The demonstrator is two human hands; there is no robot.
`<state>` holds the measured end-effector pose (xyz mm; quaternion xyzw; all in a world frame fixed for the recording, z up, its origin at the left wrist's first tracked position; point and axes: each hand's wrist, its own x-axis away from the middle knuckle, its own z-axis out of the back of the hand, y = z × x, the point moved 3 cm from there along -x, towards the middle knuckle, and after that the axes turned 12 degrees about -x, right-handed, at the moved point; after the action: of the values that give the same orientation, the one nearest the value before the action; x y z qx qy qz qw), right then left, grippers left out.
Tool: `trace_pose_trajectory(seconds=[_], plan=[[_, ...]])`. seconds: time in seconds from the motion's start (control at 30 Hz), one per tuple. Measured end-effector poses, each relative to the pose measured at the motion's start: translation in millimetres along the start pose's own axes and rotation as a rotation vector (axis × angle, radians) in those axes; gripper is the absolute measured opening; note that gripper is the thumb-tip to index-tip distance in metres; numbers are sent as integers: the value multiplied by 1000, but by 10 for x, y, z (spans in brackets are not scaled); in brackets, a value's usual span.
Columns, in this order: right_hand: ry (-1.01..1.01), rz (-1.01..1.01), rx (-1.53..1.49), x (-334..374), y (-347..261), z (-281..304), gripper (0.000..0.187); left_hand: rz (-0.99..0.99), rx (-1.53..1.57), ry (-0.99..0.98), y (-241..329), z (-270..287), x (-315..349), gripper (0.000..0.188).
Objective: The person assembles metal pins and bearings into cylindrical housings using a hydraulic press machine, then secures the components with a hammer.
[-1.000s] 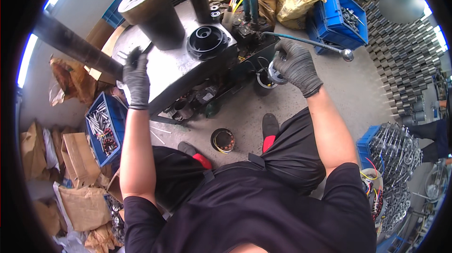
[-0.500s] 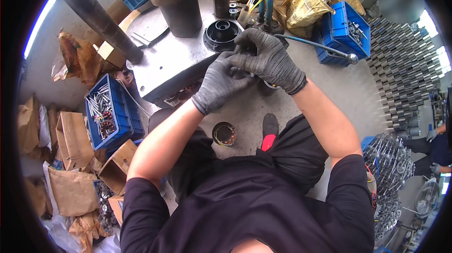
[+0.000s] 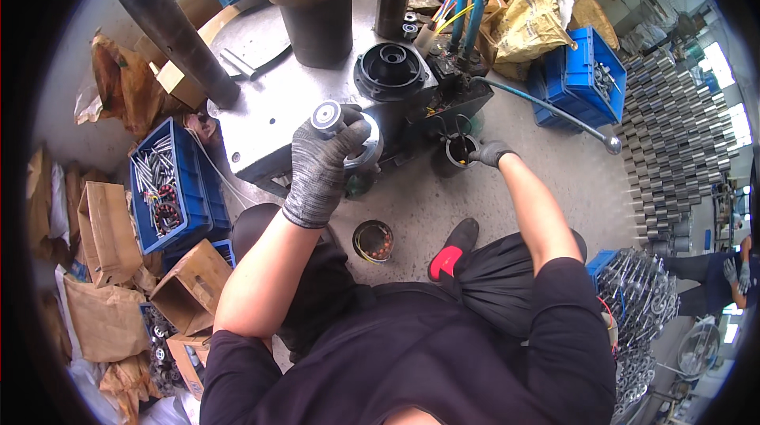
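My left hand (image 3: pixel 315 176), in a grey knit glove, is closed round a metal part with a round bearing (image 3: pixel 326 115) at its upper end. A shiny silver round piece (image 3: pixel 370 148) shows beside its fingers; whether it joins the bearing part is hidden. My right hand (image 3: pixel 492 153), also gloved, is at the rim of a small dark pot (image 3: pixel 448 162) with something yellow inside. Its fingers are drawn together, and what they hold is hidden. A black round housing (image 3: pixel 389 73) with a central hub sits on the metal machine table (image 3: pixel 261 140), beyond my left hand.
A thick metal cylinder (image 3: pixel 317 29) and dark columns (image 3: pixel 170 25) stand at the table. A ball-ended lever (image 3: pixel 554 112) reaches right. Blue bins (image 3: pixel 582 81) hold metal parts. A bowl (image 3: pixel 373 241) sits on the floor by my feet. Cardboard boxes (image 3: pixel 115 223) are piled left; another person (image 3: pixel 716 278) is far right.
My hands, together before the housing earlier, have parted. The left has moved left and now shows the bearing part; the right has gone down and right to the pot.
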<state>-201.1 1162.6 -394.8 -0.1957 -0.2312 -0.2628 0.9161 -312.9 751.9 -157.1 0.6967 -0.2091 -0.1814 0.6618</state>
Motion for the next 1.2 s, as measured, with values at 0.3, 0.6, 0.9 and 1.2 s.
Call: trace_pose_trajectory(seconds=[0.3, 0.6, 0.9, 1.2], plan=[[348, -236, -888, -721, 11, -808, 60, 57, 17, 112, -59, 16, -55, 38], [512, -91, -1223, -627, 221, -858, 46, -58, 50, 212, -134, 188, -149, 41], [396, 70, -999, -660, 32, -785, 36, -136, 134, 220, -143, 607, -176, 26], [528, 111, -1300, 96, -280, -233, 37, -152, 134, 426, -173, 1028, -103, 22]])
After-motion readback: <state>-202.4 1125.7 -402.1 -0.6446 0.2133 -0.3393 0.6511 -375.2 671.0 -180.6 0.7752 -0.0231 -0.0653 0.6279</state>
